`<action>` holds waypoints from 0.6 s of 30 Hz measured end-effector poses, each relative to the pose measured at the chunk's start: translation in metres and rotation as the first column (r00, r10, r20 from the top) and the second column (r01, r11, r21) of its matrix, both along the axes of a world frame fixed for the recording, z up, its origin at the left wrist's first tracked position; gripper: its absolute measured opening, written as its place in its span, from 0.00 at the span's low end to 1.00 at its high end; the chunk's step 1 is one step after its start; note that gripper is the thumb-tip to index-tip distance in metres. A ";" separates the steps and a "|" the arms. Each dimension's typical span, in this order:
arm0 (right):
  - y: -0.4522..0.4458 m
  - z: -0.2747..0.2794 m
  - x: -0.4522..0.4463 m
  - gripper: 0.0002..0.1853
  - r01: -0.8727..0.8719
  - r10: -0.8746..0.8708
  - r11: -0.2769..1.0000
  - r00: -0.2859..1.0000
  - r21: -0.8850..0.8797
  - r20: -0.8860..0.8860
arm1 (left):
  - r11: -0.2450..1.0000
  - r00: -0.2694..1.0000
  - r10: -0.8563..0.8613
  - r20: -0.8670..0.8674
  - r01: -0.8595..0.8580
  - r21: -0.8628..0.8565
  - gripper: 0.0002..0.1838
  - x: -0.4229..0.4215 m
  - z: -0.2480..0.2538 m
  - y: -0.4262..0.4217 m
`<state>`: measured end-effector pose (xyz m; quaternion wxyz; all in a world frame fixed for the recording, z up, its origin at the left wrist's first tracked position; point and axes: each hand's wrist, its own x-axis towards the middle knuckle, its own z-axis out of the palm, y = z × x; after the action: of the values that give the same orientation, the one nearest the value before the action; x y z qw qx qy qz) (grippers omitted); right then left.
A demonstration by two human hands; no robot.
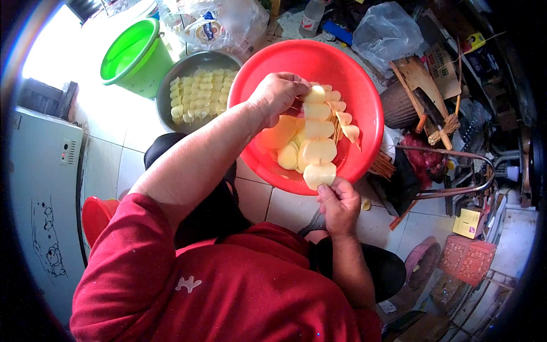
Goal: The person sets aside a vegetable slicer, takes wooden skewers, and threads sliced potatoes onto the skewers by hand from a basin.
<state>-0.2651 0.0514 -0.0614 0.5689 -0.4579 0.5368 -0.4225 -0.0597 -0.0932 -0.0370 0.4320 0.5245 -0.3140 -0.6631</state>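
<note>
A skewer of pale potato slices (318,130) stretches between my two hands over a red basin (367,131). At its far end my left hand (280,96) is closed, pinching the last slices; some of its fingers are hidden behind the wrist and slices. My right hand (340,204) pinches the nearest potato slice (319,175) between thumb and fingers at the basin's near rim. Loose potato slices (288,155) lie in the basin below. Another potato skewer (348,130) lies to the right, beside thin wooden sticks (337,135).
Left of the red basin, a grey metal basin (165,94) holds several potato skewers. A green bucket (149,68) stands behind it. Plastic bags (387,31) and a bottle (311,18) are at the back. Wooden boards, a metal-framed stool (487,171) and clutter line the right.
</note>
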 end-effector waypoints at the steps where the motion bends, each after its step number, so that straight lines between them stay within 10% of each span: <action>1: 0.000 0.001 0.000 0.08 -0.011 0.011 1.000 1.000 -0.008 0.002 | 1.000 1.000 -0.001 0.000 0.001 0.000 0.09 -0.002 -0.001 -0.001; 18: 0.001 -0.004 -0.003 0.10 -0.068 0.065 0.997 0.996 -0.046 -0.069 | 0.996 0.998 -0.014 0.062 0.019 -0.086 0.09 -0.002 -0.008 -0.005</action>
<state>-0.2676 0.0529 -0.0659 0.5531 -0.5030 0.5297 -0.4006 -0.0622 -0.0985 -0.0454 0.4389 0.5227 -0.3597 -0.6361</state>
